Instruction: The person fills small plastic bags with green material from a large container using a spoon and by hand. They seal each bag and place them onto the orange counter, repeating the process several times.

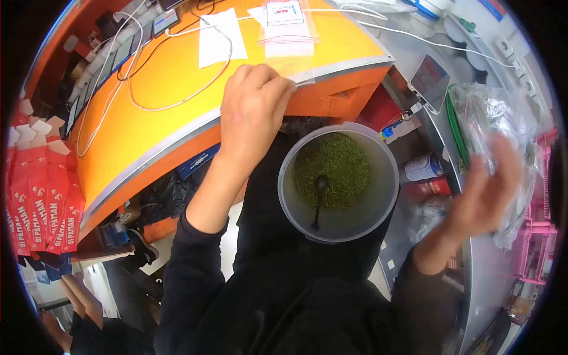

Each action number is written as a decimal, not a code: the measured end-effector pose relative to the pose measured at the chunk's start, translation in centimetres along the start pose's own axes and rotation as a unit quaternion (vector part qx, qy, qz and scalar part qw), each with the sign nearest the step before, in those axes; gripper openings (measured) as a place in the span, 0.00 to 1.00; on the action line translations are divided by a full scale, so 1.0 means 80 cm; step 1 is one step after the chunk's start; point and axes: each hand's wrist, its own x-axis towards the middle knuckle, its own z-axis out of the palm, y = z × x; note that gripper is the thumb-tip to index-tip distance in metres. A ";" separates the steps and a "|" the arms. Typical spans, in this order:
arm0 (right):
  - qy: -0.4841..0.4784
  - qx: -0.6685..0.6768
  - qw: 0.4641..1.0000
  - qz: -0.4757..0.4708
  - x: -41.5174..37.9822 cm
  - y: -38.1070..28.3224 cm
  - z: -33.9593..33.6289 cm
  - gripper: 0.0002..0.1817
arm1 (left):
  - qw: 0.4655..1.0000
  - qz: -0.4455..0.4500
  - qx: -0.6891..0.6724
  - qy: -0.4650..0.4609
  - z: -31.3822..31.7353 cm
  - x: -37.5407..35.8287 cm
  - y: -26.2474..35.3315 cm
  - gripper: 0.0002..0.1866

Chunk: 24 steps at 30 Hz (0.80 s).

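My left hand (251,112) is over the edge of the orange table, its fingers closed at the lower corner of a clear plastic bag (294,65). Above that lies a clear zip bag with a printed label (285,13). Between my legs stands a translucent round tub (378,201) with chopped dry green leaves (343,163) inside. A black spoon (319,198) rests in the tub, its bowl end on the leaves. My right hand (488,192), blurred by motion, is at the right with thumb and fingers apart, in front of clear plastic bags (494,112).
White cables (142,106) and a white paper (222,38) lie on the orange table (171,65). Red boxes (41,195) stand at the left, with another person's arm (83,299) below. Stacked cups (425,168), a tablet (430,83) and a pink rack (535,254) are at the right.
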 end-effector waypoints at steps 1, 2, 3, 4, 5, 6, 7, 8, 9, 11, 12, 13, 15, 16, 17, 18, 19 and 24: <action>-0.106 0.015 0.994 0.026 -0.019 -0.011 0.004 0.12 | 0.999 -0.028 -0.041 -0.001 -0.009 -0.004 0.011 0.06; -0.169 0.059 0.978 0.106 -0.042 -0.021 0.013 0.11 | 0.995 -0.058 -0.082 -0.004 -0.015 -0.013 0.021 0.04; -0.213 0.144 0.954 0.155 -0.064 -0.032 0.025 0.11 | 0.959 -0.112 -0.259 0.000 -0.005 -0.029 0.030 0.04; -0.239 0.218 0.931 0.171 -0.083 -0.043 0.039 0.12 | 0.927 -0.120 -0.354 -0.023 0.007 -0.049 0.034 0.03; -0.258 0.273 0.894 0.246 -0.099 -0.060 0.052 0.13 | 0.843 -0.245 -0.469 -0.099 0.012 -0.065 0.050 0.03; -0.261 0.296 0.881 0.262 -0.117 -0.064 0.062 0.14 | 0.724 -0.361 -0.563 -0.170 0.018 -0.079 0.063 0.04; -0.269 0.295 0.866 0.302 -0.134 -0.062 0.069 0.14 | 0.662 -0.384 -0.620 -0.172 0.034 -0.096 0.065 0.06; -0.277 0.293 0.849 0.341 -0.148 -0.058 0.073 0.14 | 0.595 -0.406 -0.672 -0.171 0.048 -0.113 0.064 0.07; -0.284 0.286 0.846 0.349 -0.156 -0.052 0.073 0.13 | 0.535 -0.433 -0.701 -0.187 0.051 -0.118 0.064 0.08; -0.302 0.273 0.838 0.363 -0.168 -0.041 0.067 0.13 | 0.542 -0.447 -0.686 -0.191 0.059 -0.128 0.067 0.08; -0.320 0.251 0.843 0.352 -0.168 -0.043 0.064 0.12 | 0.545 -0.455 -0.678 -0.192 0.063 -0.133 0.068 0.08; -0.337 0.230 0.847 0.340 -0.167 -0.047 0.062 0.12 | 0.552 -0.457 -0.669 -0.198 0.070 -0.140 0.067 0.08; -0.378 0.178 0.847 0.329 -0.169 -0.054 0.063 0.10 | 0.580 -0.431 -0.659 -0.205 0.085 -0.155 0.068 0.07; -0.386 0.231 0.805 0.386 -0.174 -0.052 0.063 0.11 | 0.595 -0.417 -0.654 -0.211 0.091 -0.159 0.069 0.07; -0.390 0.281 0.757 0.441 -0.182 -0.050 0.062 0.11 | 0.600 -0.407 -0.653 -0.218 0.093 -0.162 0.067 0.08; -0.391 0.330 0.703 0.493 -0.189 -0.047 0.061 0.11 | 0.598 -0.413 -0.649 -0.225 0.093 -0.161 0.066 0.08; -0.367 0.359 0.695 0.504 -0.197 -0.041 0.061 0.09 | 0.596 -0.418 -0.644 -0.233 0.091 -0.160 0.064 0.09; -0.418 0.209 0.763 0.447 -0.202 -0.045 0.058 0.05 | 0.709 -0.360 -0.564 -0.223 0.102 -0.184 0.074 0.09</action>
